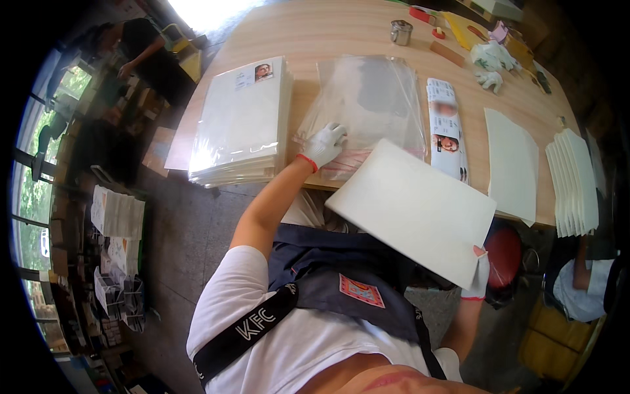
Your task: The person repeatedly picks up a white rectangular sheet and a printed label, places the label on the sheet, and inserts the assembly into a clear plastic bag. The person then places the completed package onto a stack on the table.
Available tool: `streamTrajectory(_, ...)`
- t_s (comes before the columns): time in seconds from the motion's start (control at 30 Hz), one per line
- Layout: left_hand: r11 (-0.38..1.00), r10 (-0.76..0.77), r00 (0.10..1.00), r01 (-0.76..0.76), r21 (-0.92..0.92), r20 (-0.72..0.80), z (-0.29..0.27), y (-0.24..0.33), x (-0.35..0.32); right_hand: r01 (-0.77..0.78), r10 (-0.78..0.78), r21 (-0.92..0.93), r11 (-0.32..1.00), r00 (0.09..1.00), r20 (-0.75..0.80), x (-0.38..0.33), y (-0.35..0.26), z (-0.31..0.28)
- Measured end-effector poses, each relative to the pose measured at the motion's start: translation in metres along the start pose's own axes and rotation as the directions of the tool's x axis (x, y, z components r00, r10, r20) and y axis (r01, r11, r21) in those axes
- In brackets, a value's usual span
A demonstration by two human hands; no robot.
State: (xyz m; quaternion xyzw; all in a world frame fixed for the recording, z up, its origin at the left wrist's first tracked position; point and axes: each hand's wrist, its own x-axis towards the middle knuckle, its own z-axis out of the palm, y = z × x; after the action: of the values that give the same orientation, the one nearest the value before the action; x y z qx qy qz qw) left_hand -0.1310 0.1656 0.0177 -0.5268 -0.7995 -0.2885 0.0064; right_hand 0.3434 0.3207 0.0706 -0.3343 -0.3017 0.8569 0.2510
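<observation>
Your left hand [323, 144], gloved, pressed flat on the clear bags [367, 105]; your right hand [479, 276] pinched the white board [413, 210] by its corner, above the table edge [197, 125]. One bagged stack [239, 125] lay finished, I judge; loose sheets [512, 164] and the fanned pile [574, 180] remained.

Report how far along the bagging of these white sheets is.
Done: a stack of bagged sheets sits at the table's left. In hand: the left hand presses on the pile of clear bags, while the right hand holds a white sheet. Left: loose white sheets at the right remain unbagged.
</observation>
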Motion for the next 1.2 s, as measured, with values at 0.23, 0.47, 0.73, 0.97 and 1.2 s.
streamTrajectory(0.23, 0.989, -0.069, 0.997, 0.062, -0.133, -0.044, -0.023, 0.032, -0.002, 0.084, -0.078, 0.112, 0.99, 0.995, -0.063, -0.001, 0.059, 0.023)
streamTrajectory(0.47, 0.956, 0.071, 0.996, -0.085, -0.281, -0.059, -0.03, 0.019, -0.003, 0.138, -0.131, 0.089, 0.986, 0.988, -0.081, -0.004, 0.078, 0.048)
streamTrajectory(0.73, 0.657, -0.469, 0.773, -0.019, -0.753, -0.428, 0.024, 0.062, -0.038, 0.106, -0.12, 0.128, 0.986, 0.987, 0.103, -0.021, 0.089, 0.077)
streamTrajectory(0.97, -0.687, -0.321, 0.853, 0.089, -0.721, 0.411, 0.048, 0.135, -0.006, 0.093, -0.097, 0.057, 0.994, 0.992, 0.082, -0.041, 0.08, 0.112)
streamTrajectory(1.2, -0.641, -0.357, 0.785, 0.189, -0.744, 0.507, 0.109, 0.146, -0.064, -0.153, 0.153, -0.218, 0.964, 0.988, -0.016, -0.034, 0.097, 0.111)
